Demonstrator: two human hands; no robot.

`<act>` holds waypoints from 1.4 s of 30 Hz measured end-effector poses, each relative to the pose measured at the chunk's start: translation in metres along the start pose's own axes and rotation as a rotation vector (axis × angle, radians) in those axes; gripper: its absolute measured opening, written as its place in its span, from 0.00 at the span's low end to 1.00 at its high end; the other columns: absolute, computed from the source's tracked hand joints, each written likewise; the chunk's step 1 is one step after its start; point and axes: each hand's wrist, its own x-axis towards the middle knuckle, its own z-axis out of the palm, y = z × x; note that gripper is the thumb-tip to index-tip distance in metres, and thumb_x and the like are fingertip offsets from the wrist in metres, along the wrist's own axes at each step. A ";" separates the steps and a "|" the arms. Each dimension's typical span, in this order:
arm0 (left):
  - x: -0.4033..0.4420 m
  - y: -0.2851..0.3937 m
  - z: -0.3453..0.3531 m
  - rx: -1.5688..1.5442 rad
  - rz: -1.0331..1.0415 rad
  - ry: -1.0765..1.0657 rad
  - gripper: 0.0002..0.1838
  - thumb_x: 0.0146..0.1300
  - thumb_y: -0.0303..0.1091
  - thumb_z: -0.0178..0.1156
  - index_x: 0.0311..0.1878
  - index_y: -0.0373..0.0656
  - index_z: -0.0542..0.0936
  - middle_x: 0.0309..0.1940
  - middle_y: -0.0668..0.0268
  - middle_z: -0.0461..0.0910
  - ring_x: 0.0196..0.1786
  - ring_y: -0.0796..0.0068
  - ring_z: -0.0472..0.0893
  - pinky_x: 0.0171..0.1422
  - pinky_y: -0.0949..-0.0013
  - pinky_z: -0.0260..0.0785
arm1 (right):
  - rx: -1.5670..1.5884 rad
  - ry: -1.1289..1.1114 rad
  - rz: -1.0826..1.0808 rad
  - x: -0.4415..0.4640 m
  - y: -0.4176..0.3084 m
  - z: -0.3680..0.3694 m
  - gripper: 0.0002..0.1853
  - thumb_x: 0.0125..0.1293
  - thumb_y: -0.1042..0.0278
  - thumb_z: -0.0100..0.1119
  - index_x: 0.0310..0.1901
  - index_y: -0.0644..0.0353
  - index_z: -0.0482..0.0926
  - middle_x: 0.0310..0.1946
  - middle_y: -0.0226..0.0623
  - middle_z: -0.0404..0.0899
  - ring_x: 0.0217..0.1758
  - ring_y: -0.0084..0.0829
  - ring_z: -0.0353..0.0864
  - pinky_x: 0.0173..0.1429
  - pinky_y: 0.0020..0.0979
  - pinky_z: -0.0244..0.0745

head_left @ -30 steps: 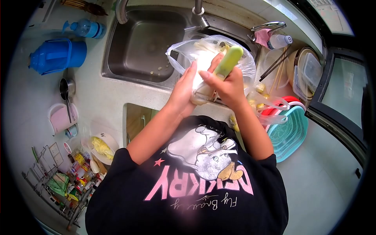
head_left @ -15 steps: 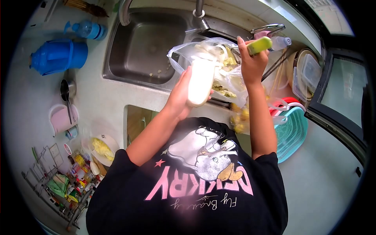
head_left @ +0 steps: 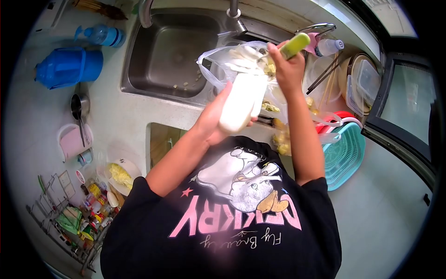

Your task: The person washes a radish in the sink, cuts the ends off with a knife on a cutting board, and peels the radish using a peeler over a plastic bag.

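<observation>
Vegetable (head_left: 238,104), white and long, is being held tilted above the near edge of the sink (head_left: 169,51), its far end toward a plastic bag (head_left: 209,60). It is being gripped by the left hand (head_left: 214,117), fingers clamped around its sides. Green-handled tool (head_left: 297,44) is being grasped by the right hand (head_left: 289,70), fingers clamped on the handle; working end is being blurred, so contact with the vegetable cannot be told. White strips (head_left: 245,56) are being contained in the open bag, just beyond the vegetable. Teal basket (head_left: 344,156) is being seen at right, blue jug (head_left: 74,67) at far left.
</observation>
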 end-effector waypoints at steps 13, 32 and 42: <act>0.004 0.007 0.000 0.111 0.138 0.067 0.34 0.76 0.59 0.45 0.71 0.41 0.67 0.56 0.60 0.79 0.53 0.70 0.82 0.53 0.65 0.79 | 0.262 -0.271 -0.129 -0.061 -0.059 0.009 0.09 0.61 0.71 0.71 0.29 0.60 0.79 0.27 0.27 0.75 0.30 0.20 0.72 0.35 0.24 0.66; -0.001 0.016 -0.003 0.087 0.098 0.108 0.31 0.77 0.57 0.42 0.69 0.40 0.69 0.53 0.58 0.81 0.48 0.64 0.84 0.49 0.59 0.82 | 0.066 0.130 -0.013 -0.030 -0.048 -0.002 0.12 0.63 0.64 0.71 0.29 0.60 0.78 0.24 0.22 0.74 0.28 0.14 0.70 0.35 0.19 0.63; 0.006 0.005 0.004 0.089 0.103 0.073 0.32 0.78 0.57 0.41 0.72 0.41 0.65 0.60 0.60 0.77 0.53 0.65 0.82 0.51 0.61 0.79 | 0.251 -0.201 0.034 -0.054 -0.046 0.022 0.13 0.57 0.65 0.73 0.27 0.62 0.78 0.25 0.29 0.78 0.27 0.21 0.76 0.33 0.25 0.71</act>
